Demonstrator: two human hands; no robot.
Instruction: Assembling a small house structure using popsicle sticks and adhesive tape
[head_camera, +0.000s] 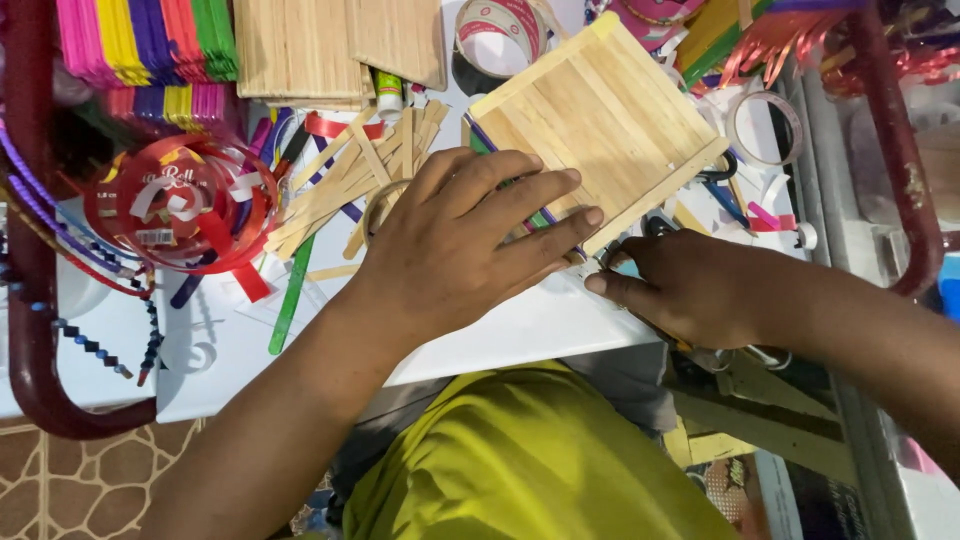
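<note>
Left hand (470, 240) is laid flat, fingers spread and straight, on the lower corner of a wooden stick panel (610, 110); nothing is clasped, so the grip is apart, pressing down only. The panel is seen lying on the white counter (520, 330), its planks running from about 7 o'clock to 1 o'clock, the bulk of it extending toward 1 o'clock from the left fingertips.

Right hand (690, 290) is curled at the panel's near corner, at about 3 o'clock from the left hand and almost touching its fingertips. Its fingers are closed around a small tool, apparently scissors (628, 262) with pale blue at the tip and dark handles; the exact hold cannot be told. The tool's tip is aimed toward 10 o'clock, at the panel's bottom corner, just beside it. Both hands are close to that corner; the left alone rests on the wood.

At 9 o'clock from the left hand, loose plain sticks (340, 190) are heaped, with a green stick (292, 295) below them. A red ribbon roll (180, 205) is noted farther at 9 o'clock. A tape roll (495, 35) sits at 12 o'clock.
</note>
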